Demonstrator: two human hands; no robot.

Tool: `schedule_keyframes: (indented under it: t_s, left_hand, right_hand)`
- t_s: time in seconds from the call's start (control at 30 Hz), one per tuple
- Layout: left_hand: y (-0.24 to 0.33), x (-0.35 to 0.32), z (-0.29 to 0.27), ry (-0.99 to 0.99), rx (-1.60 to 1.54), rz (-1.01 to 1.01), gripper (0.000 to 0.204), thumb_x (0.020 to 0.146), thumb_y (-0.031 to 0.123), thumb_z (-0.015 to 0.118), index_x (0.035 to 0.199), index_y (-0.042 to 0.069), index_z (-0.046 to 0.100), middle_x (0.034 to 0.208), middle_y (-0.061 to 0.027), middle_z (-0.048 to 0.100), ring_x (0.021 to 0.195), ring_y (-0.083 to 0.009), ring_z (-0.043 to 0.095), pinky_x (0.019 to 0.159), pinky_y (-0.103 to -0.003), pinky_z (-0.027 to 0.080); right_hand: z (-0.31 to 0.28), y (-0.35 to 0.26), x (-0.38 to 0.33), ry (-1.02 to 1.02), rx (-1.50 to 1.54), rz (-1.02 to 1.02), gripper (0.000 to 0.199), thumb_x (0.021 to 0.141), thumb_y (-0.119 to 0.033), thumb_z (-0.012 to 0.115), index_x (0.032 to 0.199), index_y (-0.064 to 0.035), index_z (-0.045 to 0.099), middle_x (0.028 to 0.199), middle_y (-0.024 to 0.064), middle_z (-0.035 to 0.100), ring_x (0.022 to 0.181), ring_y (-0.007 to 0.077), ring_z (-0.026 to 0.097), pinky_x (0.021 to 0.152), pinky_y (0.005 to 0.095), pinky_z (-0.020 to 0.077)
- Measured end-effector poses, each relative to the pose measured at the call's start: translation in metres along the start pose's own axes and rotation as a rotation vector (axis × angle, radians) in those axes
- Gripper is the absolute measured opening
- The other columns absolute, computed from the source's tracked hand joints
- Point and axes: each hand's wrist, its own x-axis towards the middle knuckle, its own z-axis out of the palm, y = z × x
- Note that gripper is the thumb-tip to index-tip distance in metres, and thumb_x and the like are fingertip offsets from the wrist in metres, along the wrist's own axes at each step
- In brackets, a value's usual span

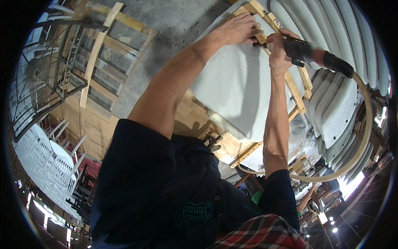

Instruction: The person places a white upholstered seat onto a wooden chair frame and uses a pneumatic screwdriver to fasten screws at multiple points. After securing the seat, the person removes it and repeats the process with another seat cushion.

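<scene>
My right hand point(278, 53) grips a black power driver point(297, 50) with a pale hose point(366, 112) at its rear end. The driver's front end points left, toward the fingers of my left hand point(239, 30). Those fingers are curled together by a wooden frame point(271, 21); what they pinch, if anything, is hidden. Under both hands lies a large light-grey, fabric-covered panel point(232, 76), with the wooden frame along its far and right sides. The driver's tip meets the work close to my left fingertips, and the exact contact point is hard to see.
Curved grey padded panels point(331, 25) are stacked at the right. The hose loops around my right forearm. A wooden pallet point(101, 62) and a black metal rack point(54, 70) stand at the left, with white chairs point(45, 153) nearer. Another person's arm point(306, 198) shows at lower right.
</scene>
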Motion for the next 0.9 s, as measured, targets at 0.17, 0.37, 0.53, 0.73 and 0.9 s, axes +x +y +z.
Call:
schedule_keyframes:
  t_s: [0.17, 0.37, 0.53, 0.73, 0.9]
  left_hand:
    - [0.000, 0.000, -0.001, -0.026, 0.013, 0.001, 0.043, 0.082, 0.032, 0.080, 0.123, 0.025, 0.069, 0.129, 0.0051, 0.058, 0.127, -0.0206, 0.051, 0.114, -0.037, 0.042]
    - [0.005, 0.002, -0.003, -0.037, 0.003, -0.052, 0.043, 0.082, 0.033, 0.080, 0.123, 0.023, 0.070, 0.128, 0.0054, 0.059, 0.127, -0.0205, 0.051, 0.114, -0.037, 0.042]
    - [-0.001, 0.000, -0.004, -0.027, -0.051, -0.013, 0.042, 0.083, 0.031, 0.079, 0.122, 0.020, 0.070, 0.127, 0.0040, 0.060, 0.126, -0.0201, 0.052, 0.112, -0.037, 0.043]
    - [0.009, 0.001, -0.020, -0.039, -0.166, -0.089, 0.037, 0.080, 0.029, 0.081, 0.114, 0.015, 0.073, 0.130, -0.0002, 0.060, 0.124, -0.0228, 0.054, 0.109, -0.039, 0.044]
    - [-0.003, -0.001, -0.006, 0.041, -0.101, 0.100, 0.044, 0.079, 0.029, 0.081, 0.118, 0.012, 0.070, 0.130, -0.0039, 0.063, 0.122, -0.0264, 0.055, 0.108, -0.040, 0.043]
  right_hand:
    - [0.003, 0.013, -0.004, 0.117, 0.103, 0.085, 0.013, 0.081, -0.003, 0.075, 0.092, -0.0022, 0.068, 0.077, 0.0053, 0.070, 0.067, 0.0138, 0.067, 0.068, 0.0271, 0.0545]
    - [0.005, 0.014, -0.003, 0.149, 0.143, 0.059, 0.012, 0.079, -0.003, 0.076, 0.089, -0.0019, 0.069, 0.078, 0.0046, 0.070, 0.066, 0.0134, 0.066, 0.067, 0.0269, 0.0542]
    - [0.007, 0.005, -0.001, 0.152, 0.125, 0.107, 0.012, 0.078, -0.001, 0.076, 0.088, -0.0018, 0.068, 0.077, 0.0057, 0.070, 0.066, 0.0133, 0.067, 0.066, 0.0265, 0.0546]
    - [0.003, 0.006, -0.003, 0.082, 0.104, 0.080, 0.016, 0.082, 0.000, 0.072, 0.096, -0.0006, 0.066, 0.077, 0.0070, 0.071, 0.068, 0.0134, 0.068, 0.067, 0.0263, 0.0551]
    - [0.005, -0.021, -0.003, 0.122, 0.256, 0.216, 0.031, 0.082, 0.006, 0.071, 0.112, 0.0014, 0.066, 0.079, 0.0039, 0.070, 0.070, 0.0104, 0.067, 0.069, 0.0249, 0.0536]
